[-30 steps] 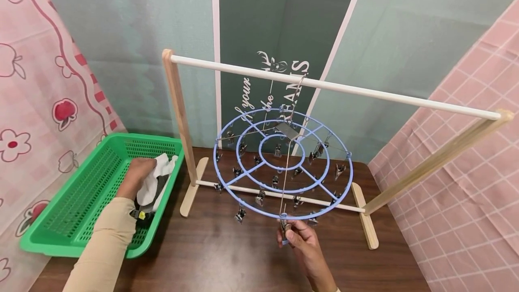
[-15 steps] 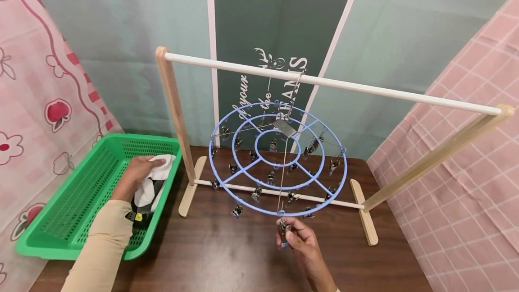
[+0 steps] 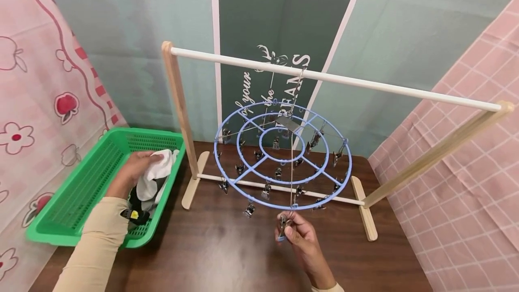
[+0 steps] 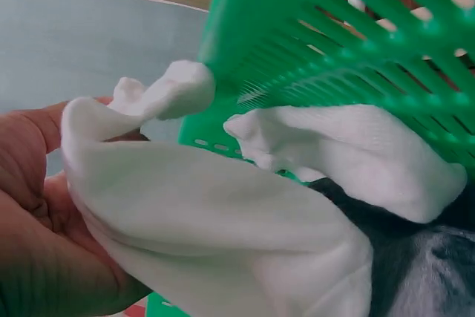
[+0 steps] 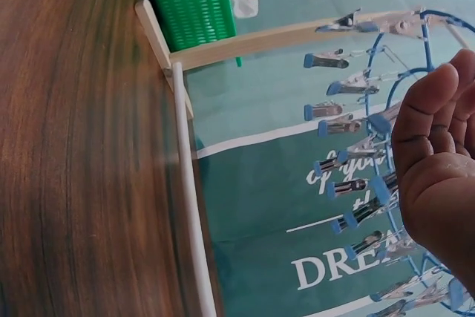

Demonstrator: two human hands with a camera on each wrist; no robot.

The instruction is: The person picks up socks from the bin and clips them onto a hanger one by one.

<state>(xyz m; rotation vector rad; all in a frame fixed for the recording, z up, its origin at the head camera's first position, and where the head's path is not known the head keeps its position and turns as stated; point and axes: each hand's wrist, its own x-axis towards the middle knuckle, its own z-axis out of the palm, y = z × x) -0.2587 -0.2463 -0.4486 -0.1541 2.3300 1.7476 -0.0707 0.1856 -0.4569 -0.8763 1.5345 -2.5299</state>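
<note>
In the head view my left hand (image 3: 135,166) is over the right part of a green basket (image 3: 73,188), gripping a white sock (image 3: 161,166) between thumb and fingers. The left wrist view shows the sock's cloth (image 4: 208,198) draped from the fingers, with another white piece (image 4: 356,154) and dark cloth (image 4: 427,272) beneath it. My right hand (image 3: 304,240) pinches a metal clip (image 3: 282,226) with a blue tip, at the near edge of a round blue clip hanger (image 3: 249,172). Fingers hide part of that clip.
The hanger hooks over the white top rod (image 3: 385,86) of a rack with wooden posts (image 3: 180,111). Several clips dangle from its rings. A lower rod (image 3: 259,186) joins the rack's feet on the brown table (image 3: 211,247). Patterned cloths surround the table on three sides.
My left hand has drawn the white sock up slightly, and its fingers show more clearly. The right hand keeps its pinch on the clip, which now sits left of the near ring edge.
</note>
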